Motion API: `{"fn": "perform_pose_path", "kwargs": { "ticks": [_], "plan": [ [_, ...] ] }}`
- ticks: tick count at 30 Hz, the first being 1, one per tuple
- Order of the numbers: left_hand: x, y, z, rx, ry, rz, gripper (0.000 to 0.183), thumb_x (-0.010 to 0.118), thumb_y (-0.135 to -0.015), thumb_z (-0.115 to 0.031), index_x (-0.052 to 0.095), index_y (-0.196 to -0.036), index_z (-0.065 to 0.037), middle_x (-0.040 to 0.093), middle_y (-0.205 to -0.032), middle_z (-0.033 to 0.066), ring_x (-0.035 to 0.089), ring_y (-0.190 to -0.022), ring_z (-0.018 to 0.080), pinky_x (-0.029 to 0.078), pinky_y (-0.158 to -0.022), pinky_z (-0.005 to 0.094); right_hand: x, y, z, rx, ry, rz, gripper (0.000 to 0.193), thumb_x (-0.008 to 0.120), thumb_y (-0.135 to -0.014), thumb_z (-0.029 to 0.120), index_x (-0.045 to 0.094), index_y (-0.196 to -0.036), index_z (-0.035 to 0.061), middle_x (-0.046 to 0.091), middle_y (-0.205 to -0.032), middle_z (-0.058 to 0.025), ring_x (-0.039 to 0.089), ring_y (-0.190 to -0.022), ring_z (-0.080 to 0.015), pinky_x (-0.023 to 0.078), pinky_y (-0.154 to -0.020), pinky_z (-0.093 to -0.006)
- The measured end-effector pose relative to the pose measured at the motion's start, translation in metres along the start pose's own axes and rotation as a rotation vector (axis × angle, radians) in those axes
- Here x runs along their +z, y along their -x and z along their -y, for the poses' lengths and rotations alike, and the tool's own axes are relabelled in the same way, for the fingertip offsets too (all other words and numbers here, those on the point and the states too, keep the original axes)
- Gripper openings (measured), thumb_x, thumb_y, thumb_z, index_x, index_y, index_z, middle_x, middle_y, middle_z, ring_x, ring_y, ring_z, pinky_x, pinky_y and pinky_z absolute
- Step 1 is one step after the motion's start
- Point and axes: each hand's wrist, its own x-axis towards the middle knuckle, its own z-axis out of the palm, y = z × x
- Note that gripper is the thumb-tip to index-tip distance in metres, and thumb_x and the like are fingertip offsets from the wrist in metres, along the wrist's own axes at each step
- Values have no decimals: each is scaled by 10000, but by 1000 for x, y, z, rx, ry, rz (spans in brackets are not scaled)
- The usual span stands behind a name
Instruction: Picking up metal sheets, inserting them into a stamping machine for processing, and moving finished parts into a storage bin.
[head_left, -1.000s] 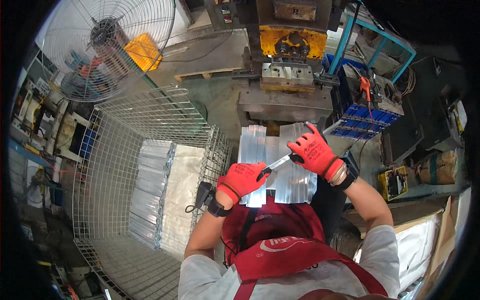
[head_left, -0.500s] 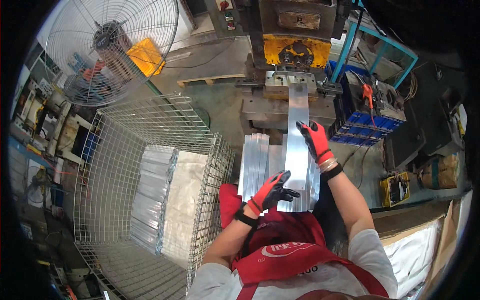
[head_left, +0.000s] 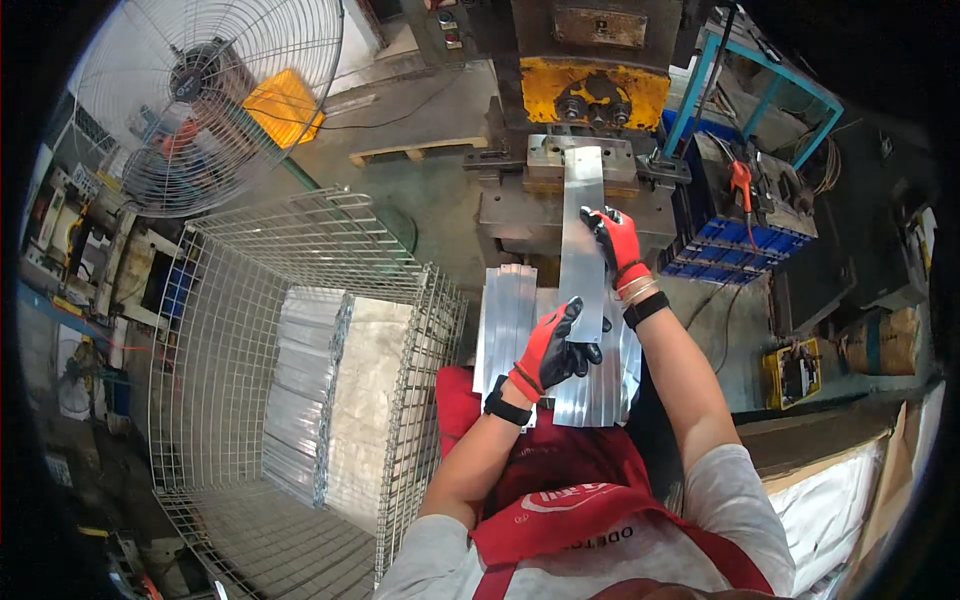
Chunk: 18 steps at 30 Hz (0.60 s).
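Note:
A long flat shiny metal strip reaches from near my lap to the top of the die block under the press. My right hand, in a red and black glove, pinches the strip's right edge about midway. At the near end is my left hand, gloved alike, its thumb apart from the fingers beside the strip's left edge and end corner. Whether those fingers touch the strip is hard to make out. Below lie more metal strips, side by side in a stack.
A wire mesh cage holding stacked strips stands left, with a large fan behind it. The press rises ahead. Blue crates carrying a red-handled air gun stand right, near a small yellow bin.
The strip has slid forward and slightly left, its far end higher over the die block. Both hands have moved forward, the right one also a little left.

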Motion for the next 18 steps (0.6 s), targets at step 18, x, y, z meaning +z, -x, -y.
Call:
{"fn": "perform_pose_path", "kwargs": {
  "ticks": [18],
  "plan": [
    [19, -10, 12, 27, 29, -167, 386, 462, -841, -410, 525, -905, -35, 592, -775, 107, 556, -451, 174, 387, -321, 230, -13, -17, -81, -68, 52, -212, 280, 631, -733, 272, 551, -729, 4, 521, -623, 5, 453, -591, -72, 378, -544, -242]
  ]
}}
